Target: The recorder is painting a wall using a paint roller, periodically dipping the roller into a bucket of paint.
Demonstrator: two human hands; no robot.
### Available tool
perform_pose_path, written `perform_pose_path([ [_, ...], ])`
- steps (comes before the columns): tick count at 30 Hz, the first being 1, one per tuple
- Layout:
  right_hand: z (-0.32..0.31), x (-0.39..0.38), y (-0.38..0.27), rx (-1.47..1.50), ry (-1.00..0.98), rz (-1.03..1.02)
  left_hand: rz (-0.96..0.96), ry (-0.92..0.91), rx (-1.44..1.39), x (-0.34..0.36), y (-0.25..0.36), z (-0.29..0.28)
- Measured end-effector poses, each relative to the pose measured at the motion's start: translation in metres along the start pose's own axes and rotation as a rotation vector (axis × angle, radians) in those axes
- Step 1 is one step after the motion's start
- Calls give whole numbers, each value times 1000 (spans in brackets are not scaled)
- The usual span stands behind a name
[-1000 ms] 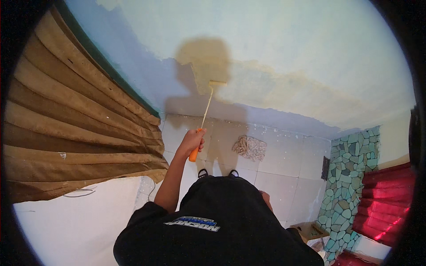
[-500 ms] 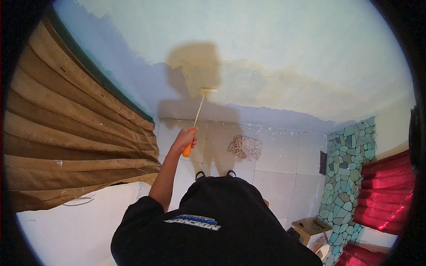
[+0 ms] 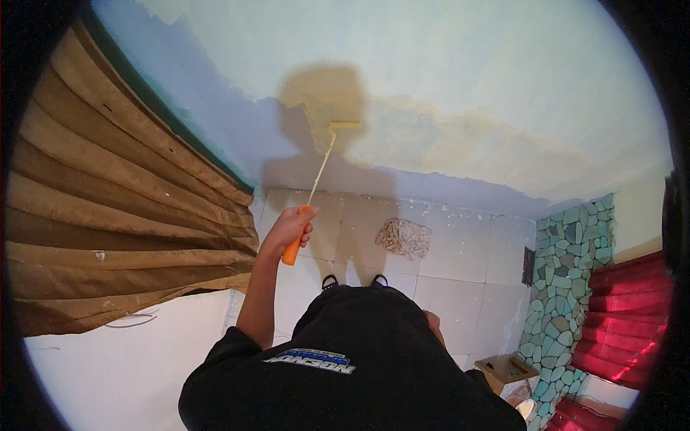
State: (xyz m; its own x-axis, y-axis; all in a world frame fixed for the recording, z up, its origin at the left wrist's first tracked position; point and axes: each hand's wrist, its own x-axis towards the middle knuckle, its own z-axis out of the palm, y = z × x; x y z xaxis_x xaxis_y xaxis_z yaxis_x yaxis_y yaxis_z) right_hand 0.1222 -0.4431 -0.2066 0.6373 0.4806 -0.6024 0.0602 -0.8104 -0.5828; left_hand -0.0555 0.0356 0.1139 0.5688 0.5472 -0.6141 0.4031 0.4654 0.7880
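My left hand is closed round the orange handle of a paint roller. The roller's thin, paint-smeared rod slants up and away, and its narrow head lies against the wall. Pale yellow paint covers the wall's upper part in an uneven patch, with a lavender band below and to the left. My shadow falls over the spot where the roller is. Only a bit of my right hand shows beside my black shirt; its fingers are hidden.
A crumpled patterned cloth lies on the paint-spotted tile floor. Brown curtains hang at left. On the right are a green stone-clad strip, red curtains and a wooden box-like stand.
The roller head has moved up the wall, while my left hand and the handle have shifted slightly left. More of my right hand now shows beside the shirt.
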Motion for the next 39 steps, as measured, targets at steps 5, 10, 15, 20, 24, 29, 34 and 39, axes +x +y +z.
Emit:
perform_pose_path([
  [5, 2, 0, 13, -386, 13, -57, -25, -57, -20, 63, -32, 4],
  [10, 5, -11, 8, -452, -39, -29, -69, -75, -62, 108, -62, -2],
  [15, 20, -14, 33, -356, 1, -103, -83, 7, -45, 110, -67, -3],
  [20, 52, 34, 167, -354, 45, -119, -53, -69, -46, 95, -44, 8],
  [24, 35, 7, 66, -489, -41, -79, -2, 1, 4, 38, -11, -1],
  [29, 3, -4, -14, -515, -82, -64, 5, 10, 46, -2, 13, -13],
  [34, -1, 0, -21, -485, -44, -92, -11, -5, 51, 15, 4, -12],
  [39, 1, 6, -13, -494, -35, -109, -45, -39, -40, 64, -24, -11],
])
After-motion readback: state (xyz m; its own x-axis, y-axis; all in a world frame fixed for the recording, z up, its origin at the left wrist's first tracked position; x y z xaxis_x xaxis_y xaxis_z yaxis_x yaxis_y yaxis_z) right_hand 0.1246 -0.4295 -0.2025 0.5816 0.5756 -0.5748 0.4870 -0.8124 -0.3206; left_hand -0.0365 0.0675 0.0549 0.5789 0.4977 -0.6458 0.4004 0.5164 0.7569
